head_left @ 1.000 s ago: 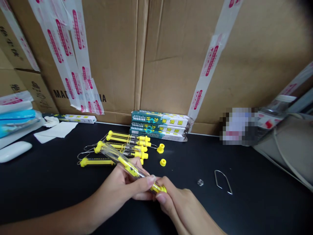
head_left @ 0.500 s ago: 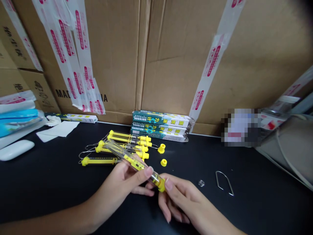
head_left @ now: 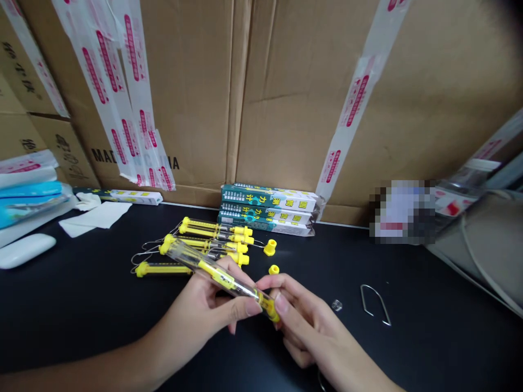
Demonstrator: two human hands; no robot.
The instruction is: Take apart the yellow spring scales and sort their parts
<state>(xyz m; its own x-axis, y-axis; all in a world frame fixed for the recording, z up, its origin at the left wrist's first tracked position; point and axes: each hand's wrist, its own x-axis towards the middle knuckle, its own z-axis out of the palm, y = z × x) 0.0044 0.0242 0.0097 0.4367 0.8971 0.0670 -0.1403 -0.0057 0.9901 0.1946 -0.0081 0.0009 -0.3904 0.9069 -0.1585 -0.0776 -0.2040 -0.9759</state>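
Note:
A clear-tubed spring scale (head_left: 218,275) with a yellow inner strip slants down to the right between my hands. My left hand (head_left: 204,307) is closed around the middle of its tube, thumb on top. At the lower end, the fingers of my right hand (head_left: 308,321) pinch the yellow cap (head_left: 273,313); part of the cap is hidden by the thumb. Behind the left hand lie several more spring scales (head_left: 163,268) with yellow ends and wire hooks. Two loose yellow caps (head_left: 269,247) rest just beyond my right hand.
Right of my hands lie a small coiled spring (head_left: 336,305) and a bent wire loop (head_left: 376,305). Printed narrow boxes (head_left: 267,209) are stacked against a large cardboard box (head_left: 196,109). Papers (head_left: 96,218) and a white oval object (head_left: 26,250) lie at left.
The spring scale has rolled in my hands, its yellow strip now facing differently. My right fingers have shifted up around the cap, and the left thumb has slid slightly toward it.

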